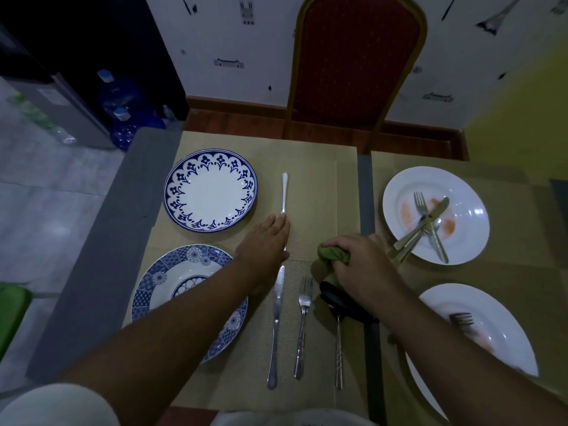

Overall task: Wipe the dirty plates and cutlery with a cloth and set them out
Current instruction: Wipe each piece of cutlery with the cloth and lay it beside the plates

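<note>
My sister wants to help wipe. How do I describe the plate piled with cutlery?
Find the red chair on the far side. Right of it sits a white plate. Unlike the nearer white plate with one fork, it holds several crossed pieces.

Facing me, top centre: red padded chair, gold frame, at grey table. Behind it white wall, dark marks, brown skirting. Upper left: dark cabinet, blue water bottles. Left: pale tiled floor. Right edge: yellow wall. Light dim.
</note>
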`<state>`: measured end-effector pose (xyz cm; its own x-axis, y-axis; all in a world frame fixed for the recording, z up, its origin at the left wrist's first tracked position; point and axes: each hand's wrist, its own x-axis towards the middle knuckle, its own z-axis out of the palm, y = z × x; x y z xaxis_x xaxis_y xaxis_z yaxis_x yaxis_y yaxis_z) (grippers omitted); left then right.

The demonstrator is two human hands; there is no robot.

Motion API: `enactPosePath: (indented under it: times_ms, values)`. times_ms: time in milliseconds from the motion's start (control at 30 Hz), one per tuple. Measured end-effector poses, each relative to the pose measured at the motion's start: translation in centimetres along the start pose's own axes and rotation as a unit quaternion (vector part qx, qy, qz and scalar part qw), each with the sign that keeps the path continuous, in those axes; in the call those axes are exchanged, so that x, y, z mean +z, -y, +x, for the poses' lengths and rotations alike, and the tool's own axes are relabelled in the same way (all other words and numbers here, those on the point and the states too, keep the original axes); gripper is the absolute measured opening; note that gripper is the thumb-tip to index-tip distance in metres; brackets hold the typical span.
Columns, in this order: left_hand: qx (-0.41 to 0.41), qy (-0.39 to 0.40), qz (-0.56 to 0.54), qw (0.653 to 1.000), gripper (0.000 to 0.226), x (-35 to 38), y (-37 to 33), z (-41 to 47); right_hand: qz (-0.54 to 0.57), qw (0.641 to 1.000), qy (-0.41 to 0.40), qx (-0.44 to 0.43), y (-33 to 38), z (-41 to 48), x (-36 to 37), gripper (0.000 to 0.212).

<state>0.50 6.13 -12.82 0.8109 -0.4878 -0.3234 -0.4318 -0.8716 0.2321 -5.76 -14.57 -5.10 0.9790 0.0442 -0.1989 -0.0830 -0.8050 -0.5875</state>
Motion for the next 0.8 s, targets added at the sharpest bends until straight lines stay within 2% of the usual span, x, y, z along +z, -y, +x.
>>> enactPosePath:
  times_ms: [200,433,533,700,800]
  values:
    - [0.019,-0.042,-0.035,0.998,0.069,-1.4,-2.0,-2.5,0.006,0.999,-0.040,-0.004,-0.7,-2.0,-1.0,0.042]
    - [0.092,-0.091,-0.081,0.988,0.063,-1.4,-9.3,-5.6,0.009,0.995,-0.100,0.022,-4.0,-7.3,-3.6,0.040]
    - [0.124,-0.095,-0.092,0.984,0.063,-0.8,-12.9,-6.2,-0.001,0.992,-0.123,0.024,-5.8,-9.8,-4.6,0.038]
    - [0.156,-0.086,-0.105,0.978,0.064,0.2,-18.3,-7.0,0.013,0.986,-0.140,0.090,-9.8,-14.2,-5.9,0.042]
    - [0.164,-0.081,-0.113,0.977,0.054,0.8,-20.8,-7.0,0.027,0.982,-0.154,0.108,-12.3,-16.9,-6.5,0.041]
